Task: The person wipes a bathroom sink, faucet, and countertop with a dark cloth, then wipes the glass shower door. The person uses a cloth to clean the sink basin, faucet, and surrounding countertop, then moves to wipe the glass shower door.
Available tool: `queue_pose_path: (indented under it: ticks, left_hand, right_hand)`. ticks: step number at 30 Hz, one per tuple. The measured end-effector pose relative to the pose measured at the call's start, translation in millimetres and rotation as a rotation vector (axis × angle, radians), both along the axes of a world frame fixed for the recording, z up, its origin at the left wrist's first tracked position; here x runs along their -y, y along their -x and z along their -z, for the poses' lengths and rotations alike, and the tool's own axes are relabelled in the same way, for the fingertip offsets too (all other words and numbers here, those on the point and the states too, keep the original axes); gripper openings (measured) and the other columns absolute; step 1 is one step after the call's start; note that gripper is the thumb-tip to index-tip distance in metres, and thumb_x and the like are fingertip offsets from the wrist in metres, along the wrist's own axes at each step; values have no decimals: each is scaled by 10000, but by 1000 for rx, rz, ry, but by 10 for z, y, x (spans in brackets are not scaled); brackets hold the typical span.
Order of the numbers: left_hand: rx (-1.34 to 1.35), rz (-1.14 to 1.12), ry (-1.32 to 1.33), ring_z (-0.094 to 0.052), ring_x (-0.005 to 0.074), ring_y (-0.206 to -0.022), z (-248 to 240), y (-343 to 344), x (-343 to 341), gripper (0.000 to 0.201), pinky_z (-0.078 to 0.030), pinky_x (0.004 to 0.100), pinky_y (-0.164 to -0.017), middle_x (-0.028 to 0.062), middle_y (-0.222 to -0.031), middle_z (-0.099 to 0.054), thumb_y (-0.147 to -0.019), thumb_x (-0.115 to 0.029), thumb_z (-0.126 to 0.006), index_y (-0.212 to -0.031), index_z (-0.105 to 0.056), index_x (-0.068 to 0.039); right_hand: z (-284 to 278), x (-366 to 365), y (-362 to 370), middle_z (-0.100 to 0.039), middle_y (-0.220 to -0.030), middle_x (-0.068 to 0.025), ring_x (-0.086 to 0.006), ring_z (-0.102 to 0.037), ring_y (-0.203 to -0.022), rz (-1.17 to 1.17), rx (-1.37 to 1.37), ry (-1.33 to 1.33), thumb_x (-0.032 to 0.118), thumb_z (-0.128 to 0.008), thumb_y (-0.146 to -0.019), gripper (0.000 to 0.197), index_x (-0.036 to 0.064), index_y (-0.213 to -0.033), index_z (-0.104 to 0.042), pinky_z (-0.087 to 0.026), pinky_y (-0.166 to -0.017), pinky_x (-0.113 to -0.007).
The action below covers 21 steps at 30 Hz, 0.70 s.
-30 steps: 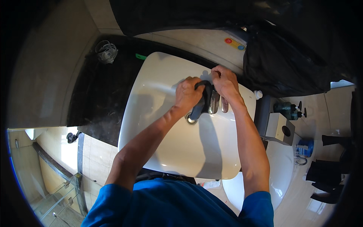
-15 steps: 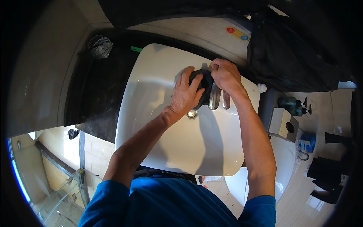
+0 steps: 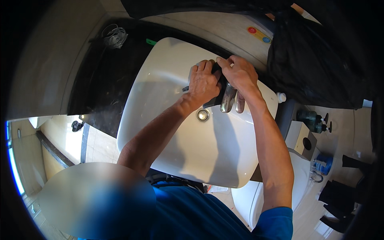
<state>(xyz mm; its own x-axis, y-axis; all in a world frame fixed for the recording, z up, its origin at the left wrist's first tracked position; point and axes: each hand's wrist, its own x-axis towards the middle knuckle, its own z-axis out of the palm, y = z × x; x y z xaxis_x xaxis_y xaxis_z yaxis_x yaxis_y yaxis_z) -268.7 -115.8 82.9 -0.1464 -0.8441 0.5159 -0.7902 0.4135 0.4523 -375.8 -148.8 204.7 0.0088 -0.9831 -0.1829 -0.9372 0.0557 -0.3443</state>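
Observation:
Over the far part of the white sink (image 3: 156,104), my left hand (image 3: 205,83) closes on a soft black cloth (image 3: 213,101). Dark bits of the cloth show beyond its fingers and below its palm. My right hand (image 3: 241,74) is wrapped over the top of the chrome faucet (image 3: 228,100), covering its base. Its fingertips come close to the cloth; whether they pinch it too is hidden. Nearer to me, the round metal drain (image 3: 203,115) lies uncovered in the basin.
A coiled clear-and-white item (image 3: 115,37) lies on the dark counter (image 3: 96,84) at left. Pump bottles (image 3: 311,120) and a white box (image 3: 298,138) stand at right, beyond a small white cap (image 3: 281,97). Black fabric (image 3: 316,68) hangs at the far right.
My left hand has moved slightly away from me and bunched its spread fingers round the cloth, uncovering the drain. The right hand stays at the faucet. The view has tilted a little.

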Motion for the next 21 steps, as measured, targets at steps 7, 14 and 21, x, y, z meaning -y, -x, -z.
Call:
queue_pose_path:
  ticks: [7, 14, 21]
  left_hand:
    - [25, 107, -53, -520, 344, -1070, -7, -112, -305, 215, -456, 463, -858, 150, -1093, -573, -742, -115, -676, -940, -751, -74]
    - [-55, 91, -45, -529, 343, -1070, -27, -2, -150, 169, -453, 441, -887, 145, -1102, -587, -755, -137, -694, -885, -741, -40]
    - [-20, 198, -127, -538, 310, -1043, -103, -185, 137, 133, -450, 425, -888, 111, -1063, -597, -787, -122, -661, -856, -770, -88]
  right_hand:
    - [16, 23, 6, -710, -976, -213, -401, -662, -974, 52, -14, 13, 466, -510, -934, 459, 53, -926, -710, -510, -857, -472]
    - [90, 65, 83, -710, -1035, -198, -412, -655, -1006, 92, -101, -33, 417, -504, -938, 412, 74, -1028, -714, -510, -891, -478]
    - [70, 77, 23, -712, -1038, -190, -396, -659, -1008, 145, -110, -42, 406, -533, -924, 402, 82, -1072, -719, -515, -882, -470]
